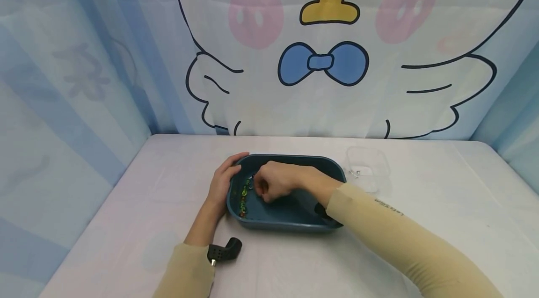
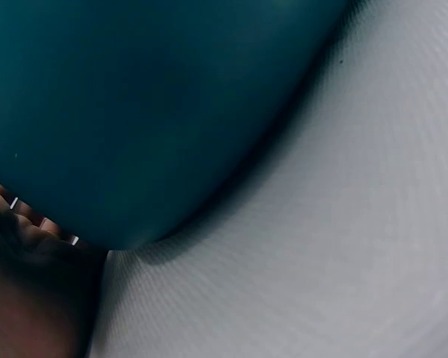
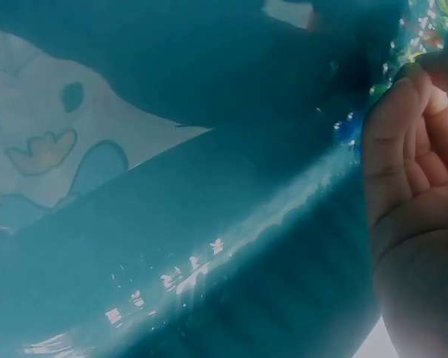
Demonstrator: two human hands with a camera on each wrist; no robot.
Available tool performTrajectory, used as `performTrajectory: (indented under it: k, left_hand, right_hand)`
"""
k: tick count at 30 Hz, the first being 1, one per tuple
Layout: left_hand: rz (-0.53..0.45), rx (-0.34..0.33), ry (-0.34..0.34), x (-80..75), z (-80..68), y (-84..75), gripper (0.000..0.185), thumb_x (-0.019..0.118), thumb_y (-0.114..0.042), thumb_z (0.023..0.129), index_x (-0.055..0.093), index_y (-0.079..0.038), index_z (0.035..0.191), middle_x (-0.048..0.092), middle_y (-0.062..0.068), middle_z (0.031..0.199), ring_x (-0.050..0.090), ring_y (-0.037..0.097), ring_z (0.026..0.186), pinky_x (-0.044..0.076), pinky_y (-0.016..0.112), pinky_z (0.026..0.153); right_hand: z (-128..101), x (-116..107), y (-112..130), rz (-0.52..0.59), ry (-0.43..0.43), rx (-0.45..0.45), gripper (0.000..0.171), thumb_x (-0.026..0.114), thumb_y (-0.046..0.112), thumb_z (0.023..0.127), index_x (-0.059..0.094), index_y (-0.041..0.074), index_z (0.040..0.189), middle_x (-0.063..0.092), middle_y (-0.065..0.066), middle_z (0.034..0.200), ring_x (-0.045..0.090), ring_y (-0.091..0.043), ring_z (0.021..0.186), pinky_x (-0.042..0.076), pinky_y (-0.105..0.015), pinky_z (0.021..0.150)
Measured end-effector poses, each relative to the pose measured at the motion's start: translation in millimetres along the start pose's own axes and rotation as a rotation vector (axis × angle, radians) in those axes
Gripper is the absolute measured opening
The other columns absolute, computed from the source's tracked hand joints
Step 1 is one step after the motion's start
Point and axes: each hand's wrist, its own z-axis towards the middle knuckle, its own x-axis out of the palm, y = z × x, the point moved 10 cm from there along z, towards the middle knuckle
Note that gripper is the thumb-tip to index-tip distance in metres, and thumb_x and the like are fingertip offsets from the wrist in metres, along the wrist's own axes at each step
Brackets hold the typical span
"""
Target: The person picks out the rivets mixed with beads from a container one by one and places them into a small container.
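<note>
A dark teal tray [image 1: 290, 230] with rounded corners sits on the table. My left hand [image 1: 220, 188] grips its left end, thumb over the rim; the left wrist view shows fingertips [image 2: 41, 227] against the outer wall [image 2: 157, 134]. Small shiny glass marbles [image 1: 243, 202], mostly green with some orange, lie in a line along the tray's left inner side. Over them my right hand [image 1: 275, 181] reaches down, thumb and forefinger pinched on a marble mostly hidden by the fingertips [image 3: 392, 108]. A blue marble [image 3: 349, 133] shows close beside that hand in the right wrist view.
Right of the tray, a clear plastic box [image 1: 370, 160] stands with a tiny bit in it. White cloth covers the table [image 1: 442, 204]. Behind hangs a curtain [image 1: 324, 101] printed with a cartoon figure, and blue curtains [image 1: 63, 101] enclose the sides.
</note>
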Motion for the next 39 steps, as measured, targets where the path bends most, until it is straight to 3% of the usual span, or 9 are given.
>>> performTrajectory:
  k: [11, 17, 29, 33, 39]
  left_hand:
    - [0.033, 0.015, -0.006, 1.7, -0.6, -1.4, 0.046, 0.036, -0.009, 0.102, 0.049, 0.001, 0.145, 0.046, 0.013, 0.150, 0.043, 0.026, 0.135, 0.032, 0.044, 0.114]
    - [0.041, 0.035, -0.005, 0.6, -1.0, -2.6, 0.044, 0.038, -0.009, 0.102, 0.051, 0.000, 0.144, 0.048, 0.014, 0.148, 0.044, 0.026, 0.133, 0.033, 0.045, 0.113]
    - [0.024, 0.016, -0.011, 0.1, -1.3, -1.7, 0.046, 0.038, -0.009, 0.101, 0.049, 0.003, 0.144, 0.047, 0.014, 0.148, 0.043, 0.026, 0.133, 0.031, 0.045, 0.114]
    - [0.036, 0.016, -0.019, -0.6, -1.1, -1.9, 0.045, 0.038, -0.009, 0.101, 0.050, 0.002, 0.143, 0.048, 0.014, 0.148, 0.043, 0.026, 0.133, 0.031, 0.044, 0.114]
    - [0.040, 0.011, -0.022, -2.1, 0.4, -0.7, 0.045, 0.038, -0.010, 0.101, 0.052, -0.001, 0.143, 0.048, 0.013, 0.148, 0.044, 0.025, 0.132, 0.033, 0.044, 0.113]
  right_hand:
    - [-8.2, -15.8, 0.7, 0.144, -0.082, -0.046, 0.009, 0.066, 0.003, 0.087, 0.067, 0.011, 0.090, 0.062, 0.004, 0.082, 0.057, -0.012, 0.071, 0.050, -0.026, 0.067]
    - [-11.8, -25.8, 1.6, 0.162, -0.127, -0.068, 0.008, 0.066, 0.004, 0.088, 0.068, 0.010, 0.094, 0.065, 0.001, 0.089, 0.059, -0.011, 0.077, 0.052, -0.027, 0.073]
    - [-18.6, -44.4, 5.2, 0.275, -0.256, -0.147, 0.008, 0.066, 0.002, 0.089, 0.069, 0.005, 0.095, 0.064, 0.002, 0.087, 0.060, -0.015, 0.076, 0.052, -0.028, 0.072]
    - [-20.6, -48.5, 5.4, 0.294, -0.286, -0.152, 0.011, 0.065, 0.002, 0.090, 0.069, 0.001, 0.100, 0.064, 0.000, 0.088, 0.059, -0.017, 0.077, 0.052, -0.029, 0.072]
    - [-24.5, -54.6, 6.7, 0.345, -0.319, -0.138, 0.012, 0.065, 0.003, 0.091, 0.069, 0.003, 0.101, 0.065, -0.001, 0.090, 0.059, -0.018, 0.078, 0.053, -0.031, 0.073]
